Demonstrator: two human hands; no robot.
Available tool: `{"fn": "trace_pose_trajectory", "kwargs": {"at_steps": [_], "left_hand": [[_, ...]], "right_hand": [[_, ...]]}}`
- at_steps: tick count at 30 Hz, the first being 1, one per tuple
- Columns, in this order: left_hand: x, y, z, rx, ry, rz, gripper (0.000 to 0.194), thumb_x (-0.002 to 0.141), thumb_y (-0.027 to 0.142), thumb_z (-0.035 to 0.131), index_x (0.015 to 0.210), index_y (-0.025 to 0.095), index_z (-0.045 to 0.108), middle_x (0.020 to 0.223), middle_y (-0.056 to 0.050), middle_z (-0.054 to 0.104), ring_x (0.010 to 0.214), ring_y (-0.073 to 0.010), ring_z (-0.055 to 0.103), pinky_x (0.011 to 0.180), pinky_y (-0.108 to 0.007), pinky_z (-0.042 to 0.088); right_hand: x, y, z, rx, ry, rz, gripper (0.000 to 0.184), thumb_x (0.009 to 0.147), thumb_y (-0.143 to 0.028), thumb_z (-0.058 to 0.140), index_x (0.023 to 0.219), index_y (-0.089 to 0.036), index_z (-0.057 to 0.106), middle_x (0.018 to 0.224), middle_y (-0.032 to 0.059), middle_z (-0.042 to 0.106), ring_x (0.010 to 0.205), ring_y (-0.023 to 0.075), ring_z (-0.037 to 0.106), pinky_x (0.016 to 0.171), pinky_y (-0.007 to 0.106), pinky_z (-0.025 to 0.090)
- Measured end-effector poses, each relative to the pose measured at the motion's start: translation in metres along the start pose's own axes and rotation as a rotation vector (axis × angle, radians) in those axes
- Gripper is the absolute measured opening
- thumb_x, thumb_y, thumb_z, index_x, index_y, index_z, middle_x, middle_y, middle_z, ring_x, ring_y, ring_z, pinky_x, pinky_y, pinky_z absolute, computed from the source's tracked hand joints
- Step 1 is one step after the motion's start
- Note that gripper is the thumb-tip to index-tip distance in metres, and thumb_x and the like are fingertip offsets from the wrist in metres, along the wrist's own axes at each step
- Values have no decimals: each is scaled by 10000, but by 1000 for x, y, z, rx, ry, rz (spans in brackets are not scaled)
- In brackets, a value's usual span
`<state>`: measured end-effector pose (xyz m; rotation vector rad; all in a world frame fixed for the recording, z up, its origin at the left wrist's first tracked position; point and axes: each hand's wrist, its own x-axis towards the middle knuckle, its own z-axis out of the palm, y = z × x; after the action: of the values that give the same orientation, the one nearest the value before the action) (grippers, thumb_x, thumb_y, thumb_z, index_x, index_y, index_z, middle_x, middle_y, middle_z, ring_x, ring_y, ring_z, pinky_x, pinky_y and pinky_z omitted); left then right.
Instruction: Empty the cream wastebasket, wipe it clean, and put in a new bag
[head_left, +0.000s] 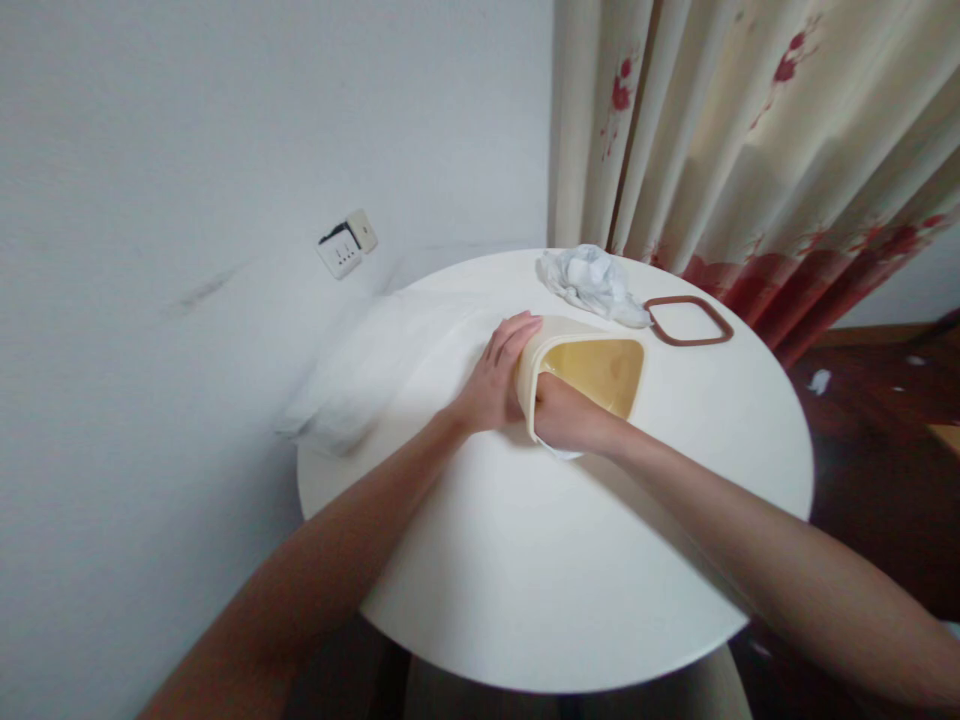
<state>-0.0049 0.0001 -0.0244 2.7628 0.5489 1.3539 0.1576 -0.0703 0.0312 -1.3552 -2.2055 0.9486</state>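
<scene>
A cream-coloured trash bin [600, 370] lies tipped on the white round table, its mouth facing me and to the right. My left hand [495, 378] wraps round the outside of the bin, fingers over its upper side. My right hand [566, 415] reaches through the mouth into the bin, and its fingers are hidden by the wall. Something white [561, 453] shows beneath the rim near my right wrist; I cannot tell what it is. Beyond the bin lie a crumpled white plastic bag [592, 283] and a brown rounded-square rim ring [690, 302].
The round table [555, 600] meets a white wall on the left, where a socket [341, 253] is mounted. A pale, blurred plastic sheet or bag [375, 370] covers the table's left side. A floral curtain [735, 130] hangs behind. White scraps [820, 381] lie on the dark floor.
</scene>
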Motion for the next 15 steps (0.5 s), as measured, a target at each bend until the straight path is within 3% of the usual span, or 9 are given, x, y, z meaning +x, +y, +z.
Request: {"fn": "trace_pose_trajectory", "kwargs": {"at_steps": [3, 6, 11, 15], "left_hand": [[1, 2, 0, 26, 10, -2, 948, 849, 486, 690, 1610, 216, 193, 1553, -197, 408, 1504, -404, 357, 1245, -668, 294], [2, 3, 0, 42, 27, -5, 1011, 814, 501, 730, 1611, 210, 180, 1550, -206, 398, 1492, -416, 366, 1234, -664, 317], [0, -3, 3, 69, 39, -20, 1076, 824, 520, 737, 1639, 228, 99, 1592, -188, 353, 1513, -387, 335, 1248, -623, 339], [1, -6, -3, 13, -49, -67, 1154, 796, 602, 763, 1653, 259, 70, 1633, -168, 329, 1528, -366, 335, 1273, -575, 335]], "right_hand": [[3, 1, 1, 264, 95, -70, 237, 797, -139, 471, 835, -123, 705, 783, 62, 702, 794, 197, 615, 796, 297, 479], [6, 0, 0, 482, 175, -38, 245, 786, -181, 457, 783, -131, 697, 707, 25, 642, 745, 181, 574, 754, 292, 473], [5, -6, -4, 711, 267, -25, 258, 805, -275, 498, 880, -141, 705, 750, 10, 642, 680, 146, 523, 661, 255, 446], [3, -11, -8, 790, 319, -26, 266, 824, -322, 511, 906, -149, 695, 796, 25, 658, 705, 153, 545, 668, 262, 450]]}}
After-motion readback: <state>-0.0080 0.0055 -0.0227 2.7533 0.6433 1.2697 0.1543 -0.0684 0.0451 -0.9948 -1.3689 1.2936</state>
